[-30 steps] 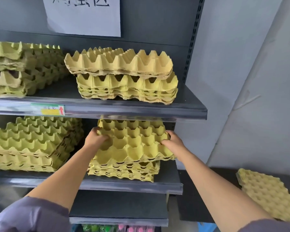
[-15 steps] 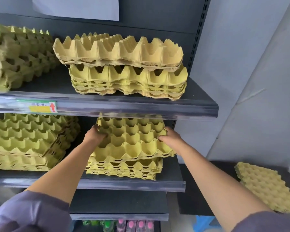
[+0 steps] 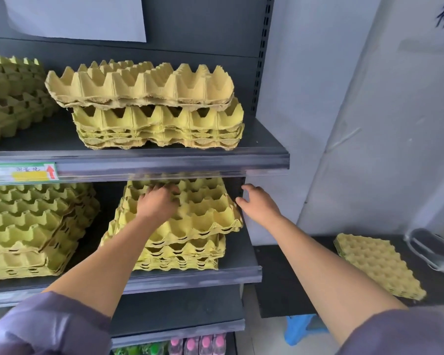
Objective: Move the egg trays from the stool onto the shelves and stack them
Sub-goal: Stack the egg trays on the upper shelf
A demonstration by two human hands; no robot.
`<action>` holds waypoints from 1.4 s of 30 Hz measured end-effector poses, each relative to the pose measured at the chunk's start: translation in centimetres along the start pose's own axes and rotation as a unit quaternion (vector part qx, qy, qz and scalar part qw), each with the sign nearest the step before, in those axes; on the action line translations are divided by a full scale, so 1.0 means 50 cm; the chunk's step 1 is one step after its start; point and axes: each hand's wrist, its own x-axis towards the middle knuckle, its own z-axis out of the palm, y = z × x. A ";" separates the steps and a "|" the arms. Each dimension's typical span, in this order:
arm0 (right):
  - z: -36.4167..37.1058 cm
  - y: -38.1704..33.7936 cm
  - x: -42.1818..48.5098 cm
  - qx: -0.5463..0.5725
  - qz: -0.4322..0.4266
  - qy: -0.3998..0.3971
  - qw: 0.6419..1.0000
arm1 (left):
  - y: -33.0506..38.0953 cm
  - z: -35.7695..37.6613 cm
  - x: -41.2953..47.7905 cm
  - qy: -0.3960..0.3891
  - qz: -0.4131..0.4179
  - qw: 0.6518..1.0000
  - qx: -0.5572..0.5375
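In the head view, the left hand (image 3: pixel 159 203) is laid palm-down, fingers spread, on the top egg tray (image 3: pixel 190 216) of a stack on the middle shelf (image 3: pixel 195 278). The right hand (image 3: pixel 260 204) is held open just beside that tray's right edge, with nothing gripped. A further pile of trays (image 3: pixel 379 267) is seen on the dark desk (image 3: pixel 292 278) to the right, above a blue stool (image 3: pixel 300 329).

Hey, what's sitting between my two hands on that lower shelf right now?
The top egg tray fills the stretch between your left hand and right hand; the head view shows it.
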 end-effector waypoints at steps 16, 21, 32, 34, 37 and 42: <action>-0.301 0.502 -0.188 -0.194 0.048 0.085 0.976 | 0.535 0.200 -0.105 0.018 0.220 0.974 0.059; -0.360 0.688 -0.233 -0.183 0.099 0.084 0.975 | 0.733 0.299 -0.119 -0.006 0.284 0.958 0.038; -0.382 1.077 -0.125 -0.189 0.204 0.041 0.960 | 1.042 0.619 0.034 -0.114 0.330 0.937 0.029; -0.368 1.151 -0.086 -0.181 0.223 0.015 0.958 | 1.090 0.697 0.074 -0.142 0.328 0.934 0.031; -0.344 1.247 -0.051 -0.166 0.251 -0.019 0.953 | 1.142 0.798 0.112 -0.184 0.327 0.926 0.038; -0.326 1.386 -0.020 -0.143 0.303 -0.063 0.940 | 1.205 0.933 0.142 -0.268 0.303 0.913 0.057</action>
